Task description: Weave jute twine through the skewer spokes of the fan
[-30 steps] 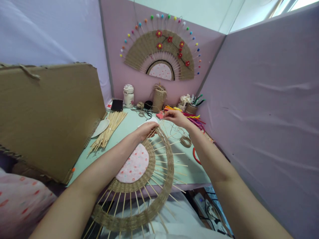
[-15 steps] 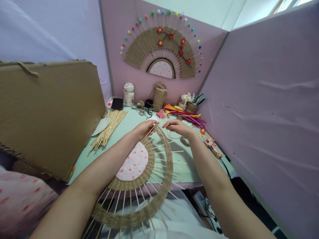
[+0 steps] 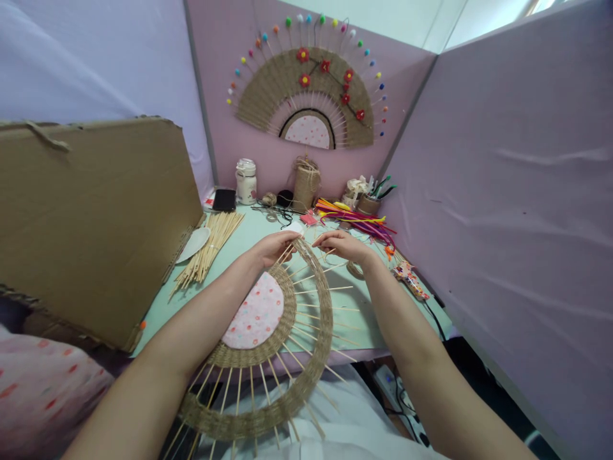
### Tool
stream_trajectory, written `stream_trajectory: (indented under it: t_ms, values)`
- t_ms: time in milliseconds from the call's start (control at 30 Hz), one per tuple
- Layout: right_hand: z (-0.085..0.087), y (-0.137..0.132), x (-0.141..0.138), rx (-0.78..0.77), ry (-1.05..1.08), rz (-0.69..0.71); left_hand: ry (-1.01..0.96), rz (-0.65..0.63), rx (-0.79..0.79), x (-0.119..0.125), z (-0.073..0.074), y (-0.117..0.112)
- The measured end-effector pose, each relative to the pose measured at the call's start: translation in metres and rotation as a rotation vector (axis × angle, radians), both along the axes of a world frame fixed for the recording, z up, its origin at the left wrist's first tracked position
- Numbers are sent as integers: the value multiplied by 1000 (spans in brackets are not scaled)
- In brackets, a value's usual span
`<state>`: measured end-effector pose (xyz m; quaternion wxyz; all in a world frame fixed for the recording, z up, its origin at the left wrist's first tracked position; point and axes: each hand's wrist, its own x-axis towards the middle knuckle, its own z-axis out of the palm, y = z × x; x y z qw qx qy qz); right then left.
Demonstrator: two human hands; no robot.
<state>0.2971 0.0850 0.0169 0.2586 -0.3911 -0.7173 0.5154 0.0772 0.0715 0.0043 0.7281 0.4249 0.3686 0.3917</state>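
A half-round woven fan [image 3: 328, 306] with thin sticks radiating through two woven bands stands tilted over the table edge and my lap. Its centre is a white, red-dotted half-circle of fabric [image 3: 258, 313]. My left hand [image 3: 278, 248] is closed on the fan's upper end, gripping sticks and the outer band's edge. Just to the right, my right hand [image 3: 338, 243] is pinched beside the band, with a thin strand of twine at its fingers. Some of the strand is hidden by the fingers. Below that hand lies a small coil of twine [image 3: 355, 271].
A bundle of sticks [image 3: 211, 249] and a white disc [image 3: 193, 245] lie left, beside a cardboard panel [image 3: 96, 223]. Along the back stand a white bottle [image 3: 246, 184], a twine spool [image 3: 305, 185] and colourful pipe cleaners [image 3: 359, 223]. A glue gun [image 3: 410, 280] lies right. A finished fan [image 3: 268, 96] hangs behind.
The camera view has shifted slightly. My left hand stays on the fan's end, and my right hand has barely moved, its fingers now drawn slightly more together.
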Motion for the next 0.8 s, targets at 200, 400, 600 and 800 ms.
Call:
stream_trajectory:
  t_ms: [200,400,600,800]
  values:
    - [3,5,-1,65,103,-43,5,-18,59,-1,1,-3]
    - [13,4,-4,277,134,-222,28,-8,68,-2,-3,-2]
    - [15,-9,0,336,84,-175,13,9,43,-5,-7,1]
    - [-22,-6,5,166,238,-235,-45,-73,22,-10,-6,1]
